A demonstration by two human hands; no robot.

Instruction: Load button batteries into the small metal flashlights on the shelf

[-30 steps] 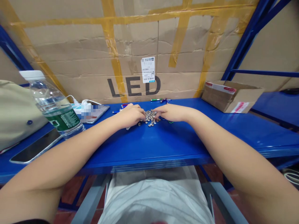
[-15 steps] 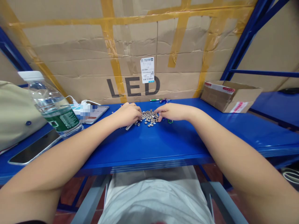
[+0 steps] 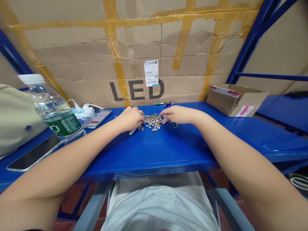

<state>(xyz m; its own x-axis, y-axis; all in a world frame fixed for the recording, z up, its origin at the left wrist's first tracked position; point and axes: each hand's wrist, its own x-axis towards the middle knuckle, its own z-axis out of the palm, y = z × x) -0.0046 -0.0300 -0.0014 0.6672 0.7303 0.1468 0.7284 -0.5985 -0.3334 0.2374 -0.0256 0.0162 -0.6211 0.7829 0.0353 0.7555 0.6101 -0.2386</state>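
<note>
A loose pile of small round metal discs, perhaps coins or button cells (image 3: 152, 122), lies on the blue metal shelf (image 3: 154, 150). My left hand (image 3: 131, 119) rests curled at the pile's left edge, and anything inside it is hidden. A thin silver metal rod (image 3: 132, 131) pokes out below that hand. My right hand (image 3: 179, 115) lies nearly flat, its fingertips touching the pile's right edge. Just below those fingers sits a small green ring (image 3: 175, 125).
Pens and a small blue-purple item (image 3: 165, 104) lie at the shelf's back edge. On the left are a water bottle (image 3: 57, 115), a tablet (image 3: 98, 118), a phone (image 3: 33, 154) and a beige bag (image 3: 19, 118). An open cardboard box (image 3: 237, 101) stands at right, before a taped carton (image 3: 144, 48).
My left hand has shifted slightly left, away from the pile, showing more of the silver rod. The pile looks a little more gathered, and the view has tilted slightly.
</note>
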